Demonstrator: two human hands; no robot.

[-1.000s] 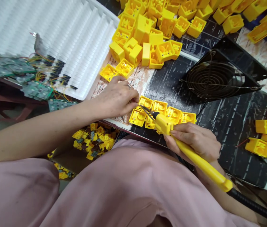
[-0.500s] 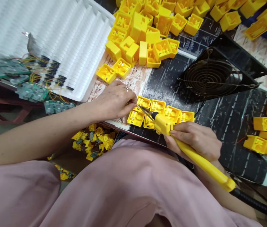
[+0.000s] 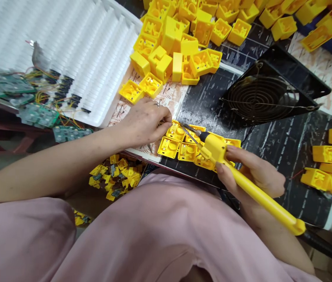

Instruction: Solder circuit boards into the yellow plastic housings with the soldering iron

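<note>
My right hand (image 3: 252, 170) is wrapped round a yellow soldering iron (image 3: 260, 196), its thin metal tip and a feed tube angled to the upper left. The tip hovers over or touches a small yellow plastic casing (image 3: 175, 132) in the upper row; contact cannot be told. Several open casings (image 3: 168, 147) lie together in two rows at the table's front edge, partly hidden by the iron. My left hand (image 3: 148, 121), with a ring on one finger, is closed in a pinch beside the leftmost upper casing. What its fingertips hold is hidden.
A black fan (image 3: 256, 92) with a wire grille stands behind the rows. Piled yellow casings (image 3: 180, 43) lie at the back, more casings (image 3: 327, 180) at right. A white ridged tray (image 3: 95, 58) and wired circuit boards (image 3: 39, 113) are at left. Below the edge sit yellow parts (image 3: 118, 176).
My right hand has drawn the soldering iron a little to the right, its tip shifting up and right over the casings. My left hand stays pinched in nearly the same place.
</note>
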